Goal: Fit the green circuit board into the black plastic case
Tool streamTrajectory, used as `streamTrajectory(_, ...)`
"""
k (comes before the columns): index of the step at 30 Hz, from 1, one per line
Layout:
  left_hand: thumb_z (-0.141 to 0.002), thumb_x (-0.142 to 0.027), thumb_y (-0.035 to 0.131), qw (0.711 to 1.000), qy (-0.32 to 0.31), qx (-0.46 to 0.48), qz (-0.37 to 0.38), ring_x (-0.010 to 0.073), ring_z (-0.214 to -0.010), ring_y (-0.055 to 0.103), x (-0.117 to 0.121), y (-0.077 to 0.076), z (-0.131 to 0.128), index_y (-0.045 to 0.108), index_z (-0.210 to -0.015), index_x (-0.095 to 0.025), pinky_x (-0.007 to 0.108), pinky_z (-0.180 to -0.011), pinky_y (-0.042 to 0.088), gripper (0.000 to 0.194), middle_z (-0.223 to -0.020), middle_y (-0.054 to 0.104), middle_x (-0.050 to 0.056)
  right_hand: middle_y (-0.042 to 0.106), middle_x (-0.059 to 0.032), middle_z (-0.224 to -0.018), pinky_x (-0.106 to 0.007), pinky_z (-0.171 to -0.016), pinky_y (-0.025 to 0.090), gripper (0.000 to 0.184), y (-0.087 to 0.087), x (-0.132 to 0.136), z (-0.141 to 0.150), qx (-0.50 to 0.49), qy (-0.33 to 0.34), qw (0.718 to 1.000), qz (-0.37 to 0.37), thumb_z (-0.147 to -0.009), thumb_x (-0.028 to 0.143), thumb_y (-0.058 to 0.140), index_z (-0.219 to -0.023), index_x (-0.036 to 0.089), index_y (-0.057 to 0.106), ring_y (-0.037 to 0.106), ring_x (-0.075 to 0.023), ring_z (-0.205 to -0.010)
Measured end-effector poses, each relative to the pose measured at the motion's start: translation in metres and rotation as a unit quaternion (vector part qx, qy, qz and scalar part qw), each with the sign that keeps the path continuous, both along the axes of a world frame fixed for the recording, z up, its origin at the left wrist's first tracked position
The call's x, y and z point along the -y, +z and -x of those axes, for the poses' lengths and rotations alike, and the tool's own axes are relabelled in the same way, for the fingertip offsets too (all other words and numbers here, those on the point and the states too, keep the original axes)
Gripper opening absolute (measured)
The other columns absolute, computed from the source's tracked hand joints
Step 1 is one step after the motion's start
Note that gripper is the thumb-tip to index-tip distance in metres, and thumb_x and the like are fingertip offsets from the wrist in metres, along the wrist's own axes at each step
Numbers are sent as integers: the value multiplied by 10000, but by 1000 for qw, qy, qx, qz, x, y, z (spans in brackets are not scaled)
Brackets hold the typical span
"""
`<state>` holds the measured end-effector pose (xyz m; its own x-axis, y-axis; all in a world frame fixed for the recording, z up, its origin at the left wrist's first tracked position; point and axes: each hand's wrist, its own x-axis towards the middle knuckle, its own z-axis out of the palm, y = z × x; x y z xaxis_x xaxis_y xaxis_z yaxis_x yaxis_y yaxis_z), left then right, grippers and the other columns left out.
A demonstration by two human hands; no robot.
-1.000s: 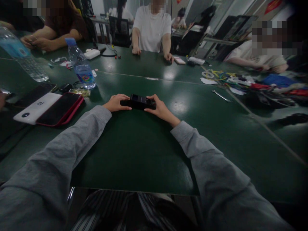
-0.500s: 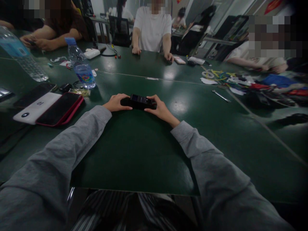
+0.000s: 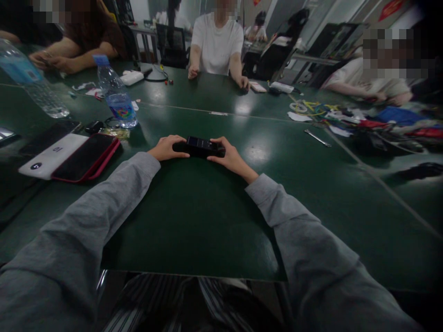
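Note:
A small black box-like device [image 3: 200,146] lies on the dark green table [image 3: 194,216] in front of me. My left hand [image 3: 167,147] grips its left end, fingers curled round it. At the right end, my right hand [image 3: 226,154] holds it with thumb and fingers closed on the edge. Both my forearms, in grey sleeves, reach forward over the table.
To my left lie a red-cased phone [image 3: 85,158], a white power bank [image 3: 51,156] and two water bottles [image 3: 116,93]. A metal tool [image 3: 317,138] and a heap of coloured cables [image 3: 349,117] sit at the right. Other people sit across the table.
The black device's top has gone from open to lying flat between my hands. The person in white across the table has lifted a hand slightly.

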<state>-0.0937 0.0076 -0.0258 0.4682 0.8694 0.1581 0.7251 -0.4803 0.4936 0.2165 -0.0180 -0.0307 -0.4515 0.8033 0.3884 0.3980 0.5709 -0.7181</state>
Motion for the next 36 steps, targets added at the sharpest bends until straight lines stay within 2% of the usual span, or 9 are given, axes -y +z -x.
streamTrajectory(15, -786, -658, 754, 1000, -4, -19, 12, 379, -1394, 506, 3, 4, -2, 659, -1342, -246, 587, -1200, 323, 699, -1478, 600, 112, 694, -91, -1311, -566, -1074, 551, 624, -3, -3, 1, -62, -6, 997, 55, -707, 453, 886, -1232, 273, 600, 669, -317, -1240)
streamTrajectory(21, -776, -661, 765, 1000, -11, -12, 6, 375, -1388, 505, 2, 3, -1, 681, -1291, -277, 595, -1185, 335, 648, -1477, 606, 86, 689, -91, -1322, -565, -1077, 550, 613, -4, -3, 0, -75, 4, 995, 60, -714, 443, 888, -1230, 276, 601, 668, -316, -1247)
streamTrajectory(28, -785, -661, 754, 1000, -16, -22, 7, 373, -1389, 508, 2, 4, -1, 687, -1285, -240, 593, -1185, 330, 656, -1488, 597, 107, 693, -88, -1264, -585, -1069, 550, 634, -7, -5, 0, -85, 7, 994, 69, -707, 450, 892, -1240, 272, 599, 673, -320, -1210)
streamTrajectory(36, -786, -649, 760, 1000, -20, -14, -5, 375, -1359, 525, 0, 1, 0, 700, -1268, -253, 593, -1158, 358, 627, -1460, 617, 100, 693, -80, -1242, -597, -1087, 538, 631, -7, -5, 1, -101, 7, 992, 81, -693, 436, 910, -1225, 274, 611, 664, -324, -1206)
